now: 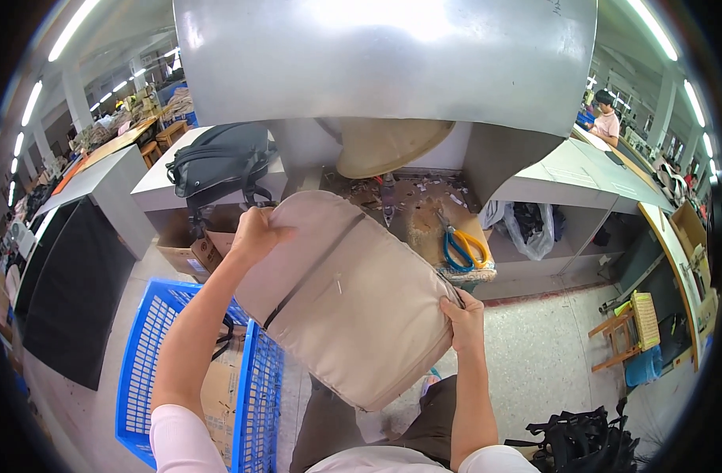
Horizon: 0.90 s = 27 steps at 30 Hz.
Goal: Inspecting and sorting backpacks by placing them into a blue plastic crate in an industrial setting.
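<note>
fabric piece (361,293): beige, dark band | basket (258,386): blue, grid-patterned | scissors handles (462,244): blue, yellow-orange | backpack (219,162): dark grey

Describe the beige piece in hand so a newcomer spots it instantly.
Start from the big silver metal panel across the top. Below it, the left hand and right hand hold a beige fabric piece by its edges, beside the blue basket. Unlike the tan curved part under the panel, it has a dark strip running across it.
</note>
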Tool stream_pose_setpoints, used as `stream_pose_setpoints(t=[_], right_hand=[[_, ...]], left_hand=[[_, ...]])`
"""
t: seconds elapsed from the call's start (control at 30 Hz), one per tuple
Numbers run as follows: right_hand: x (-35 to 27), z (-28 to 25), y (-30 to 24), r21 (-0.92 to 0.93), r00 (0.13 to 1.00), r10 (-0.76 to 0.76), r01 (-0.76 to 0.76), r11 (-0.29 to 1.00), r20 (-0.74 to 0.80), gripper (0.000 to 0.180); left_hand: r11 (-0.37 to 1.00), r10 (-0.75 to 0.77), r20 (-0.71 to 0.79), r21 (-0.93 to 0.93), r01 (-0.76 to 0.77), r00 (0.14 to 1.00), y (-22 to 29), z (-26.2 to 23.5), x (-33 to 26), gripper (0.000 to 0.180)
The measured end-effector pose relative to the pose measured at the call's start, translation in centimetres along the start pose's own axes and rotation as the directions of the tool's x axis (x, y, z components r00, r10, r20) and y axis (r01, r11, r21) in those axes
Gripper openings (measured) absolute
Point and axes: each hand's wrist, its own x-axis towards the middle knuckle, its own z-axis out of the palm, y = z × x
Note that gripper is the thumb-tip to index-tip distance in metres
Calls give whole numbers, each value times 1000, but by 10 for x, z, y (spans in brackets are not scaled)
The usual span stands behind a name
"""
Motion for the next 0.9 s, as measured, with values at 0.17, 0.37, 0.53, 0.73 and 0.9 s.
stream_pose_setpoints(t=[0.17, 0.37, 0.53, 0.73, 0.9], right_hand=[[3, -1, 3, 6, 1000, 19, -19, 1000, -6, 26], [8, -1, 6, 28, 1000, 19, -19, 999, 2, 27], [2, -4, 7, 16, 1000, 16, -16, 1000, -6, 27], [-13, -22, 15, -3, 999, 26, -27, 1000, -40, 30], [-16, -28, 16, 17, 998, 22, -21, 1000, -56, 29]], left_hand=[[995, -11, -3, 97, 11, 1000, -5, 5, 11, 28], [990, -13, -26, 140, 17, 1000, -1, 7, 16, 29], [983, -2, -17, 182, 5, 1000, -4, 11, 19, 33], [993, -24, 56, 118, 17, 998, 9, 22, 7, 33], [995, -25, 63, 96, 19, 998, 15, 27, 3, 33]])
